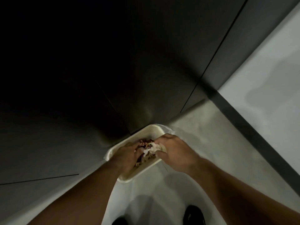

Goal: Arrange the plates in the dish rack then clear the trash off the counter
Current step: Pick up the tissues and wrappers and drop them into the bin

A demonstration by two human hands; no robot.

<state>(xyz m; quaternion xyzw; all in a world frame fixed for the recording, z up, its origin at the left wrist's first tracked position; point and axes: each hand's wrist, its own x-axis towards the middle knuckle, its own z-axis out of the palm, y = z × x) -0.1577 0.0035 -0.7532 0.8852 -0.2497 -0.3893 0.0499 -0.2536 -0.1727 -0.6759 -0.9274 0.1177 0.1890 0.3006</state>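
Observation:
A cream rectangular trash bin (pixel 155 129) with a clear liner stands on the pale floor in the corner of dark cabinet fronts. Both my hands are over its opening. My left hand (pixel 128 153) holds dark red and brown wrappers (pixel 145 142) above the bin. My right hand (pixel 174 149) grips crumpled white paper (pixel 151 149) right beside them. The two hands nearly touch. The inside of the bin is mostly hidden by my hands.
Dark cabinet panels (pixel 113 78) fill the top and left. A dark baseboard strip (pixel 253 127) runs diagonally at the right with a pale surface beyond it. My two black shoes (pixel 194 215) show at the bottom on the light floor.

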